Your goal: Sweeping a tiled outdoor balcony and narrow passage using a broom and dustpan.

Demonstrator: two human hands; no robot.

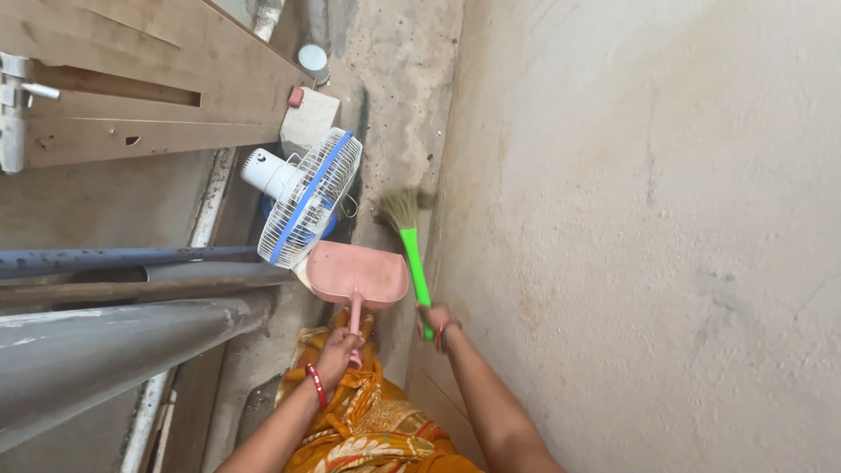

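My left hand point(337, 350) is closed around the handle of the pink dustpan point(357, 276), held just beside the white table fan point(307, 197). My right hand point(435, 320) grips the green-handled broom point(410, 250), its bristles down at the floor point(394, 79) by the wall point(648, 219).

Both forearms reach forward from the bottom edge, bare to the wrists and roughly parallel, the left a little lower in the picture than the right. The left hand point(337, 350) is curled into a closed grip, knuckles up (a red bangle circles its wrist). The right hand point(435, 321) is likewise wrapped shut, its wrist also ringed by a thin red bangle.
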